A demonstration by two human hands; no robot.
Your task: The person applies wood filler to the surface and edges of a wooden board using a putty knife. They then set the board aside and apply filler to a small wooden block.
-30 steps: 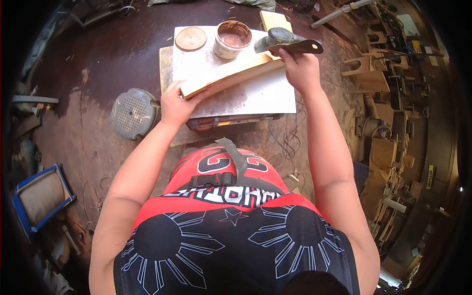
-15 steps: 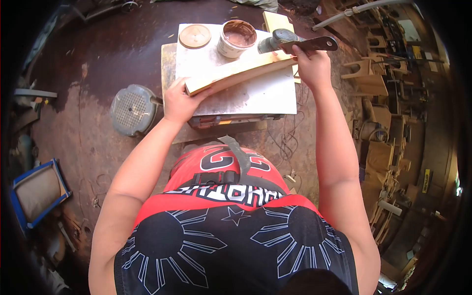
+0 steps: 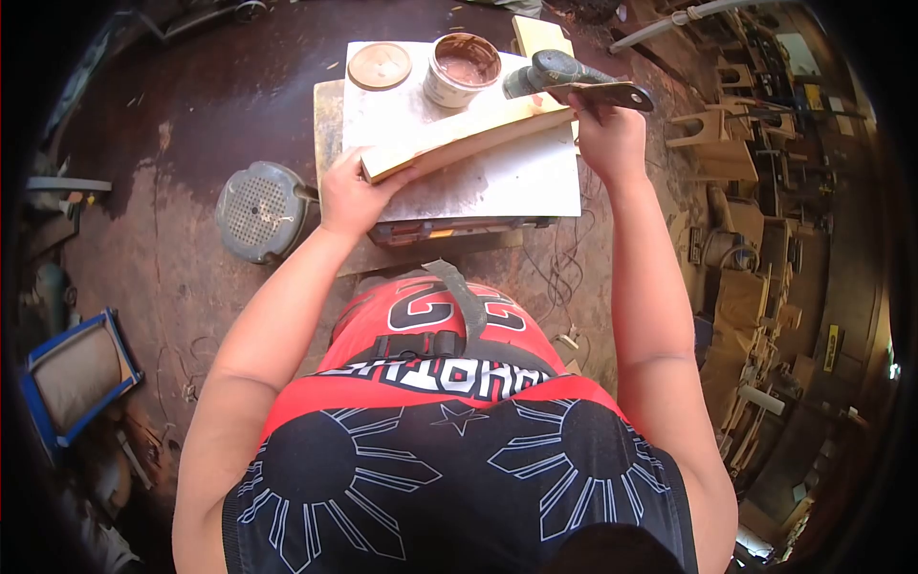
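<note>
My left hand (image 3: 352, 191) is wrapped around the near-left end of a pale wooden piece (image 3: 469, 142), which slants up to the right above a white board (image 3: 507, 187). At its far end, my right hand (image 3: 612, 142) grips a putty knife (image 3: 622, 95) by its dark handle, which has a hole at the end. The knife's blade end lies close over the top face of the wood, seen almost edge-on. Behind the wood stands an uncovered tub (image 3: 461, 88) of reddish-brown filler. Its round lid (image 3: 380, 66) rests to the left.
A power sander (image 3: 562, 69) sits at the board's back right, close to the knife. Left of the work stand is a grey stool (image 3: 260, 212). Cables (image 3: 564, 273) trail on the floor, and wooden parts (image 3: 722, 158) are piled along the right. A blue-framed panel (image 3: 81, 378) lies at lower left.
My right hand and the putty knife have dipped slightly, with the handle's end now tilted lower. The left hand keeps its hold on the wood.
</note>
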